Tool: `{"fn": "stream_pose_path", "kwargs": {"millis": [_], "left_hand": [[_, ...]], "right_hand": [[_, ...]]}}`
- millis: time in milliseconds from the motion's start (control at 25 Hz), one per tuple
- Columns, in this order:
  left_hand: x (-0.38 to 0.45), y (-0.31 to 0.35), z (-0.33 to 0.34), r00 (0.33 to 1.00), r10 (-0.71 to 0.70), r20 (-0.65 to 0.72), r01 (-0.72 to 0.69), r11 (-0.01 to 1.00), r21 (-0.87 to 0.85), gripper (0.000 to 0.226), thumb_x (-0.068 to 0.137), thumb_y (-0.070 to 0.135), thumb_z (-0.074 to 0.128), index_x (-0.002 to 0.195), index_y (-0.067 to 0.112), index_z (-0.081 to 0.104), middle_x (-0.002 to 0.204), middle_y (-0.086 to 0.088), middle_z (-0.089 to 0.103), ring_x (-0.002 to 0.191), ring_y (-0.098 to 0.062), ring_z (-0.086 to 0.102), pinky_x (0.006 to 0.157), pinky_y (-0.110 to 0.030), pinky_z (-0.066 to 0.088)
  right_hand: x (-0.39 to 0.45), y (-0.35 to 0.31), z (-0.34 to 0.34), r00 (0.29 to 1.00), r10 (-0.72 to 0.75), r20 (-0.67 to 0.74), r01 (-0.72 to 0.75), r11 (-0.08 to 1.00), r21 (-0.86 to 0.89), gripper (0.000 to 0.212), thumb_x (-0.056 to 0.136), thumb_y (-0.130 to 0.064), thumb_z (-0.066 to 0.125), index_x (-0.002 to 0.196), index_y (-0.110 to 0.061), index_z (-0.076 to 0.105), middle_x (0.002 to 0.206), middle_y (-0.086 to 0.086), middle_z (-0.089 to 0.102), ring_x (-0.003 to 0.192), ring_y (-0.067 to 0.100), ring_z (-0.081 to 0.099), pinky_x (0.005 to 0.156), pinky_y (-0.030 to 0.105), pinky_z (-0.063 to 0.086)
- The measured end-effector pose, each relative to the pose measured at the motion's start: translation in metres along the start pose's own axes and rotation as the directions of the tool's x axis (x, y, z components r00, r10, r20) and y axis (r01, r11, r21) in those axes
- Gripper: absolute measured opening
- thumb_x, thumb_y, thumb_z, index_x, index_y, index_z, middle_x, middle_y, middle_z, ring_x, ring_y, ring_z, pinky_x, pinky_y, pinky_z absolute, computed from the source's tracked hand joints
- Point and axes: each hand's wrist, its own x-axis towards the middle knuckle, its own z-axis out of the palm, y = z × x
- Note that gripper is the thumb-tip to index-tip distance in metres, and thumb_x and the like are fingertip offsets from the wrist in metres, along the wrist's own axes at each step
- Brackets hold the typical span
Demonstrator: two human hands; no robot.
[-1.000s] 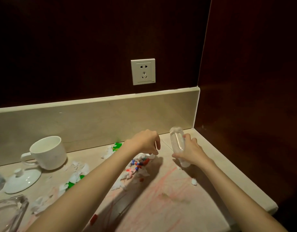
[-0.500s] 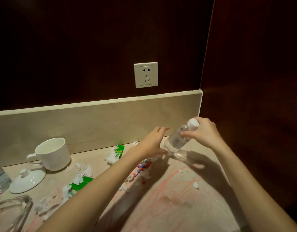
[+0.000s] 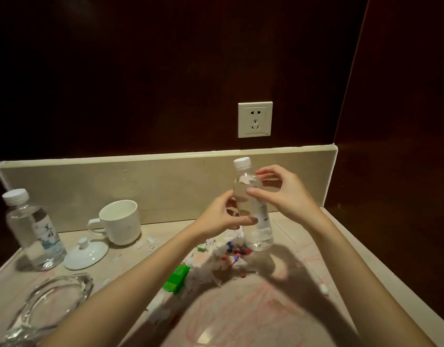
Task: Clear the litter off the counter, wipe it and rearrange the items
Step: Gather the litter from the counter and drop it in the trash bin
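Both hands hold a clear water bottle (image 3: 259, 234) with a white cap upright above the counter (image 3: 253, 316). My left hand (image 3: 221, 219) grips its middle from the left. My right hand (image 3: 283, 196) has its thumb on the bottle's front and curled fingers at its shoulder. Just below the bottle lies a pile of litter (image 3: 231, 254): torn white paper and small red and blue bits. A green scrap (image 3: 177, 279) lies nearer to me. Red scribbles mark the counter surface.
At the left stand a second water bottle (image 3: 35, 231), a white cup (image 3: 120, 221) and its lid (image 3: 87, 252). A glass ashtray (image 3: 48, 309) sits at the front left. A white scrap (image 3: 323, 289) lies at the right. A dark wall (image 3: 391, 171) closes the right side.
The bottle went from lying on the counter to upright in the air. My left hand left the litter and took hold of the bottle's middle. The view swung left.
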Motion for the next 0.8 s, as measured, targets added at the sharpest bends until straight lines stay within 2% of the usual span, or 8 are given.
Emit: {"fn": "stream_pose_path", "kwargs": {"millis": [80, 200, 360, 520, 800], "left_hand": [[-0.011, 0.004, -0.020, 0.997, -0.067, -0.027, 0.066, 0.997, -0.046, 0.052, 0.078, 0.022, 0.077, 0.125, 0.021, 0.054, 0.121, -0.011, 0.061, 0.104, -0.020, 0.066, 0.080, -0.036, 0.059], [-0.025, 0.007, -0.046, 0.992, -0.111, -0.063, 0.108, 0.993, -0.047, 0.056, 0.079, 0.028, 0.077, 0.130, 0.020, 0.054, 0.122, -0.018, 0.059, 0.097, -0.019, 0.068, 0.073, -0.029, 0.058], [-0.046, 0.013, -0.067, 0.991, -0.105, -0.078, 0.105, 0.994, -0.004, 0.056, 0.076, 0.030, 0.077, 0.128, 0.022, 0.057, 0.117, -0.007, 0.065, 0.101, -0.014, 0.067, 0.075, -0.026, 0.057], [-0.064, 0.012, -0.084, 0.983, -0.109, -0.150, 0.113, 0.993, 0.019, 0.061, 0.079, 0.026, 0.076, 0.134, 0.017, 0.053, 0.118, -0.007, 0.064, 0.103, -0.012, 0.065, 0.070, -0.021, 0.056], [-0.128, 0.007, -0.138, 0.944, -0.110, -0.312, 0.158, 0.978, 0.134, 0.053, 0.075, 0.019, 0.080, 0.124, 0.019, 0.059, 0.111, -0.004, 0.068, 0.102, -0.016, 0.065, 0.078, -0.037, 0.059]], "right_hand": [[-0.001, 0.006, 0.013, 0.983, 0.086, 0.162, -0.101, 0.992, 0.082, 0.059, 0.072, -0.039, 0.078, 0.123, -0.019, 0.054, 0.118, -0.006, 0.060, 0.106, 0.009, 0.059, 0.091, 0.032, 0.051], [-0.002, 0.006, 0.036, 0.942, 0.136, 0.307, -0.213, 0.948, 0.237, 0.053, 0.077, -0.035, 0.075, 0.123, -0.016, 0.057, 0.116, -0.002, 0.064, 0.103, 0.010, 0.064, 0.083, 0.037, 0.058], [-0.001, -0.010, 0.058, 0.950, 0.071, 0.303, -0.170, 0.935, 0.312, 0.040, 0.082, -0.029, 0.072, 0.117, -0.015, 0.060, 0.108, -0.001, 0.066, 0.100, 0.011, 0.065, 0.078, 0.034, 0.059], [0.001, -0.023, 0.079, 0.947, 0.019, 0.320, -0.137, 0.927, 0.349, 0.037, 0.083, -0.027, 0.070, 0.116, -0.015, 0.061, 0.106, -0.002, 0.066, 0.099, 0.012, 0.065, 0.077, 0.032, 0.059], [-0.002, -0.059, 0.153, 0.906, -0.132, 0.402, -0.048, 0.912, 0.407, 0.037, 0.081, -0.021, 0.072, 0.116, -0.017, 0.059, 0.109, -0.002, 0.066, 0.102, 0.015, 0.064, 0.083, 0.036, 0.058]]}}
